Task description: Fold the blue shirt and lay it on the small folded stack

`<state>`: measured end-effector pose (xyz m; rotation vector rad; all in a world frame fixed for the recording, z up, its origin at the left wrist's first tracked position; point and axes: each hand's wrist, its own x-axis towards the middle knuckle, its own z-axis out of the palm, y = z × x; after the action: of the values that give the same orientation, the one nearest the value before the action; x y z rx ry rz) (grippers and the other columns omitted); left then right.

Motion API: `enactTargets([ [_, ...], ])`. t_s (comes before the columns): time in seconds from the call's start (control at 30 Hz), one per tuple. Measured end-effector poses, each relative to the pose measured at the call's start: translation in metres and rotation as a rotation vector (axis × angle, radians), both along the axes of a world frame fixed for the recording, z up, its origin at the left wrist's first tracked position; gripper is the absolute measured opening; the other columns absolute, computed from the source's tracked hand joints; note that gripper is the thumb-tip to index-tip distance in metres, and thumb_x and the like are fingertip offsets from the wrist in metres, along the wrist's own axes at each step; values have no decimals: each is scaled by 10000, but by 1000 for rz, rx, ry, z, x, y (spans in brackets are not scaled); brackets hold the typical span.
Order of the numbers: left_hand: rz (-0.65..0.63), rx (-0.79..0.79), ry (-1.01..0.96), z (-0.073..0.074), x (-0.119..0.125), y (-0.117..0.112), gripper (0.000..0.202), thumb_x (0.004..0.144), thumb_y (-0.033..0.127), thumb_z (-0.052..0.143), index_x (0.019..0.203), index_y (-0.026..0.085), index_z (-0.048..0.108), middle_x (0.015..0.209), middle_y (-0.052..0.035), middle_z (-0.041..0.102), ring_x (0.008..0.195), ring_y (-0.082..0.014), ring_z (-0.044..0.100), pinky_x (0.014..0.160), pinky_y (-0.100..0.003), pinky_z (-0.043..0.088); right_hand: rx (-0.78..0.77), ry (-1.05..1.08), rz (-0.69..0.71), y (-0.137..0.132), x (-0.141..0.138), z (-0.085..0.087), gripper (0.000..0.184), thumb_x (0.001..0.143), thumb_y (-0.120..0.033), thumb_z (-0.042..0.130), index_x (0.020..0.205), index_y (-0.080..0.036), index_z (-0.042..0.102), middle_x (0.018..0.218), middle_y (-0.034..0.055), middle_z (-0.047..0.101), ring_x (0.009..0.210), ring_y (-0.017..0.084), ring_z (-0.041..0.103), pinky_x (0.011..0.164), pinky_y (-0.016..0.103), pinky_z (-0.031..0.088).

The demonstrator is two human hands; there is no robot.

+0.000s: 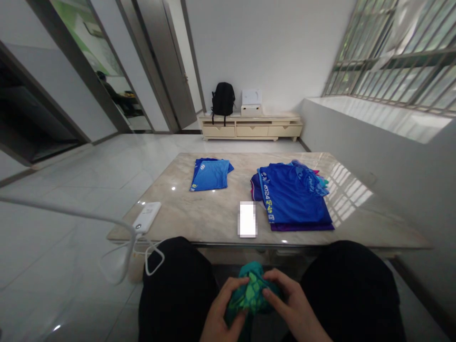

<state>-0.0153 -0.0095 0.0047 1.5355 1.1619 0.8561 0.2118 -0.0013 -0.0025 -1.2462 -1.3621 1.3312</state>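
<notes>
A bunched green cloth [252,289] with a bright yellow-green pattern is between my two hands, low in front of my knees. My left hand [224,311] grips it from the left, thumb below and fingers on top. From the right, my right hand [290,301] pinches its edge with thumb and fingers. Beyond them on the marble table [171,204], a pile of blue and purple garments [295,197] lies at the right, the top one printed with 2024. Smaller folded blue garments [210,174] lie at the far left of the table.
A white power bank [147,216] with a white cable [131,242] lies at the table's left edge. A blurred-out white rectangle [247,219] is near the front edge. Behind stand a low cabinet [252,129], a black backpack [223,99] and a white box [251,97]. A person [110,90] sits beyond a doorway.
</notes>
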Motion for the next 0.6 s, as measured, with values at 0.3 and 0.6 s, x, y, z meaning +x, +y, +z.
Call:
enactTargets([
  [0.3,-79,-353,-459,6,16,2,825,818,572,769,1501,228,461,1359,-148,617,1263,-308,601,1096,-423,453,15,150,-23,3,-2,-4,250,871,-394,736,854,-217,560,847,2,579,823,186,551,746,284,459],
  [0.6,-172,-440,-331,12,17,7,425,903,524,691,1174,199,727,1123,-86,730,1026,-255,674,903,-357,537,4,143,8,-1,-1,5,281,870,-410,737,815,-214,542,834,12,582,819,190,552,741,285,459],
])
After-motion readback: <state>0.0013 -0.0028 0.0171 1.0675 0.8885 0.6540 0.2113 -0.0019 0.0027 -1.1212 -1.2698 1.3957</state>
